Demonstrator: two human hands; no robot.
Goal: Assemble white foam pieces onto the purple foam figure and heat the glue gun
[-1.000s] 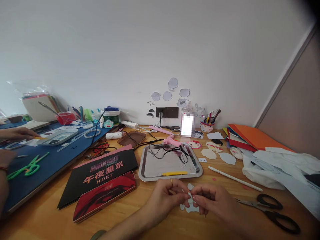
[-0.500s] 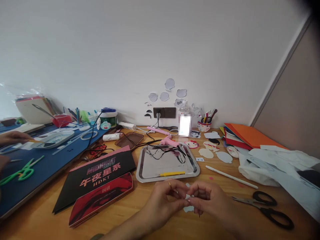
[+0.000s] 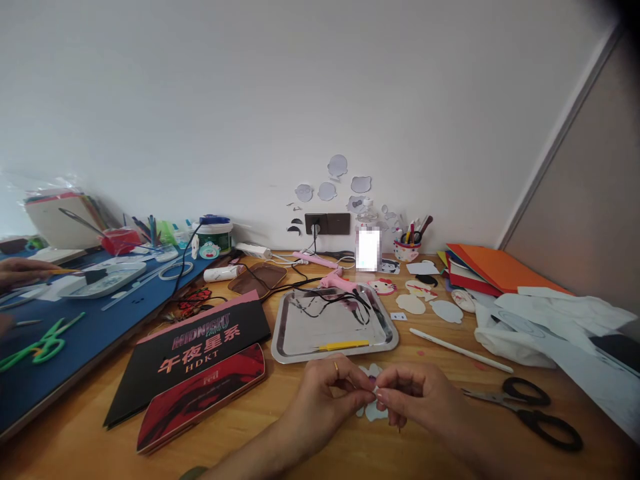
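Note:
My left hand (image 3: 333,393), with a ring on one finger, is pinched closed at the front of the wooden table. My right hand (image 3: 417,395) is pinched too, and its fingertips meet those of the left. Between them is something tiny, too small to make out. Just below and behind the fingertips lies a pale cut-out shape (image 3: 374,408) on the table, partly covered by the hands. Black-handled scissors (image 3: 520,403) lie to the right of my right hand. A metal tray (image 3: 290,353) with a yellow-handled tool (image 3: 345,345) lies beyond my hands.
A white pen (image 3: 460,349) and paper cut-outs (image 3: 447,311) lie right of the tray. Left are a red box (image 3: 203,400) and a black folder (image 3: 145,373). Another person's hand (image 3: 25,270) is over the blue table (image 3: 115,340). Coloured sheets (image 3: 500,267) are stacked at the right.
My fingertips have drawn closer together, and more of the pale shape shows behind them. At the far left, the other person's hand and a dark piece have shifted slightly.

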